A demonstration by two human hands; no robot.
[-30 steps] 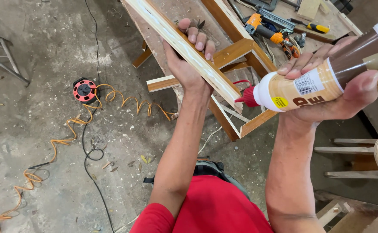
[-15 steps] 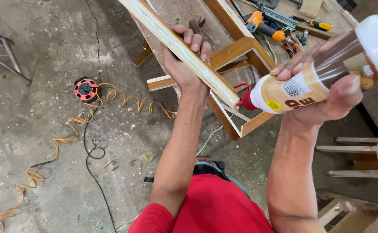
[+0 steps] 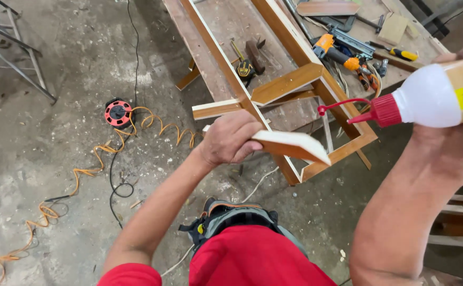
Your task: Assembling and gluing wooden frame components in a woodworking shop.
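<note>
**Glue bottle and wood strip held over a workshop frame**

While the head camera looks straight down, the left hand (image 3: 230, 140) sits near the centre of the view, fingers curled tight around one end of a flat, pale wood strip (image 3: 294, 146). That strip juts toward three o'clock, its cut face smooth and light, its far corner squared off. At two o'clock the right hand (image 3: 461, 135) is wrapped around a glue bottle (image 3: 437, 95), a rounded white plastic body with a tan label, a ribbed red collar and a thin red nozzle whose cap dangles on a tether. The nozzle points toward nine o'clock and hangs just above and beyond the strip's free end, not touching it.

Below both hands, from twelve to four o'clock, lies an open wooden frame (image 3: 316, 79) of brown-stained rails with raw pale edges, resting across a dusty workbench (image 3: 226, 26). On the bench, at one o'clock, are an orange-and-black power tool (image 3: 337, 53) and a yellow-handled screwdriver (image 3: 401, 53). At nine o'clock a coiled orange hose (image 3: 157, 124) snakes over the rough, stained concrete floor (image 3: 57, 159) beside a round red reel (image 3: 118, 113). A red shirt (image 3: 252, 262) fills six o'clock.
</note>
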